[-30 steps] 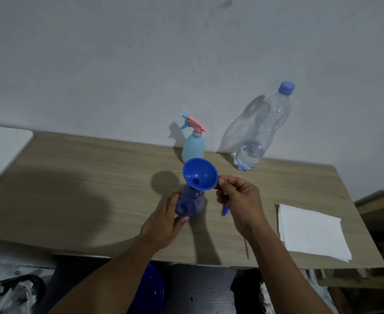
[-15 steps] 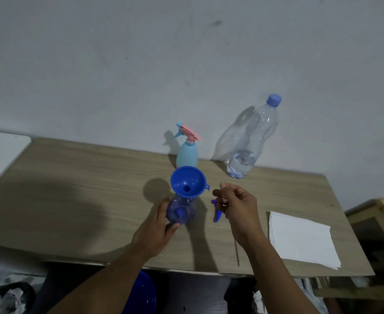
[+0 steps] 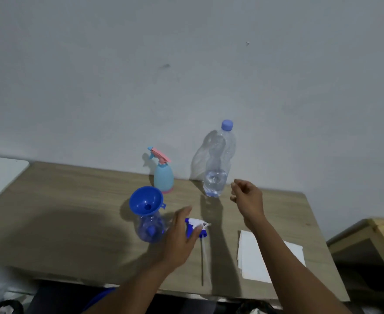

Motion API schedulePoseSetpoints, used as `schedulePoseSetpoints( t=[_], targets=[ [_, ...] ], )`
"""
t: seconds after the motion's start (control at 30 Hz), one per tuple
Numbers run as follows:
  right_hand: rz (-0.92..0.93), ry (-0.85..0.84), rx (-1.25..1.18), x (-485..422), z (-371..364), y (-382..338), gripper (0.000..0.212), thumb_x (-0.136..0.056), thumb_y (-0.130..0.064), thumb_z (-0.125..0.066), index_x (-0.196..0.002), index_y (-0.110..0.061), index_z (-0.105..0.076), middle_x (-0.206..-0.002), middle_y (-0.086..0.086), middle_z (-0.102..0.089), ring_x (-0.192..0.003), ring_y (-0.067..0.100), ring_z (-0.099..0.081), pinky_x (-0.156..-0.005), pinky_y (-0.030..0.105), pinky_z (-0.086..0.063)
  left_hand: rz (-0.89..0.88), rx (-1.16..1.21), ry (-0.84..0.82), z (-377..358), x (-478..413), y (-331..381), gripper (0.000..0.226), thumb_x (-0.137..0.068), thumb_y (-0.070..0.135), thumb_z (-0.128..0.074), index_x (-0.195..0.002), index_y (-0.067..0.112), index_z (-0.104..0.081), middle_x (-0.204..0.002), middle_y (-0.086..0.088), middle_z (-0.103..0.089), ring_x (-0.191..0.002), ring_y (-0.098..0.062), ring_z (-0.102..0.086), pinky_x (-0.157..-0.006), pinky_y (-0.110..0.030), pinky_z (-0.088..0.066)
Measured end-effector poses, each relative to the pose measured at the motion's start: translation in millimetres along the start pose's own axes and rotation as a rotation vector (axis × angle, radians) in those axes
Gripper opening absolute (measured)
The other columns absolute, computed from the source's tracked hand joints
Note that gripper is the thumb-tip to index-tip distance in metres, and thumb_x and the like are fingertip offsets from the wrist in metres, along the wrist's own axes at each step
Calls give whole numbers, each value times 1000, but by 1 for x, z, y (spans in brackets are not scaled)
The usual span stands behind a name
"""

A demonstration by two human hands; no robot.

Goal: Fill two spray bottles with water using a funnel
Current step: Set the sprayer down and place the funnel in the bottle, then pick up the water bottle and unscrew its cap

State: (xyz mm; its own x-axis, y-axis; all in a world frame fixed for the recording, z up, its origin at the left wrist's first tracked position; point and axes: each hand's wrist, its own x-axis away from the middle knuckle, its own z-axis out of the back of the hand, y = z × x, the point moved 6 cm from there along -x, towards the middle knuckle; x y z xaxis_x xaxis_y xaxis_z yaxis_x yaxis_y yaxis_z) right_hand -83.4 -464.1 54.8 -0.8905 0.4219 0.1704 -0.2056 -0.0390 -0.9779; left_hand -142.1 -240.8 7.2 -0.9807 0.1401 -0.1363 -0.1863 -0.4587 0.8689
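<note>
Left edge of frame: a white flat surface (image 3: 1, 175) adjoining the pale wood-grain table (image 3: 62, 200).

Centre left: the blue plastic funnel (image 3: 146, 200) is seated in the neck of the clear blue-tinted spray bottle (image 3: 150, 230), which looks empty. This pair is probably light and top-heavy, so it is best steadied at the bottle's body during pouring. Just behind stands the light-blue spray bottle with a pink trigger (image 3: 163, 177), head still fitted.

Centre: the left hand (image 3: 179, 236), fingers extended and relaxed, lies over the detached blue-and-white spray head (image 3: 195, 227). Whether it touches cannot be told. The head's thin dip tube (image 3: 202, 261) trails towards the near table edge.

Centre right: the tall clear plastic water bottle with a blue cap (image 3: 218, 166) stands by the wall, capped, with water only in its lower part. Its thin wall would likely buckle, so a grip around the mid-body suits it. The right hand (image 3: 247, 198), loosely curled and holding nothing, hovers just beside it.

Right: a stack of white paper napkins (image 3: 249, 257), partly under the right forearm, and a wooden crate (image 3: 367, 245) beyond the table. The spray head and tube lie along the pouring path.
</note>
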Motion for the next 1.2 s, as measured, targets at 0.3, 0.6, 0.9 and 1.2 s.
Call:
schedulePoseSetpoints(
  t=[0.3, 0.6, 0.9, 1.2],
  targets=[
    [207, -291, 326, -69, -12, -77, 58, -95, -16, -63, -149, -16, -41, -146, 7, -50, -120, 18, -59, -95, 28, -45, 177, 131, 124, -4, -170, 92, 64, -101, 39, -49, -155, 24, -19, -159, -4, -31, -144, -25, -33, -114, -38, -31],
    [299, -354, 295, -40, -3, -78, 50, -93, -8, -61, -141, -18, -51, -128, -2, -64, -105, 16, -69, -99, 37, -53, 158, 200, 159, 0, -158, 95, 45, -92, 22, -69, -134, 20, -54, -124, -1, -64, -106, -16, -63, -87, -22, -47],
    [314, -352, 189, 32, 46, -67, 61, -92, 0, -62, -147, -21, -44, -131, -9, -64, -105, 3, -68, -81, 12, -52, 110, 249, 74, 11, -83, 127, 51, -82, 31, -78, -128, 23, -58, -116, 5, -67, -98, -13, -69, -86, -26, -58],
    [222, -373, 132, 94, 81, -34, 59, -93, 4, -61, -143, -25, -47, -129, -10, -65, -106, 4, -69, -91, 17, -53, 109, 319, 16, 0, -16, 123, 48, -75, 20, -86, -117, 19, -64, -103, 0, -71, -83, -9, -73, -77, -25, -60]
  ],
)
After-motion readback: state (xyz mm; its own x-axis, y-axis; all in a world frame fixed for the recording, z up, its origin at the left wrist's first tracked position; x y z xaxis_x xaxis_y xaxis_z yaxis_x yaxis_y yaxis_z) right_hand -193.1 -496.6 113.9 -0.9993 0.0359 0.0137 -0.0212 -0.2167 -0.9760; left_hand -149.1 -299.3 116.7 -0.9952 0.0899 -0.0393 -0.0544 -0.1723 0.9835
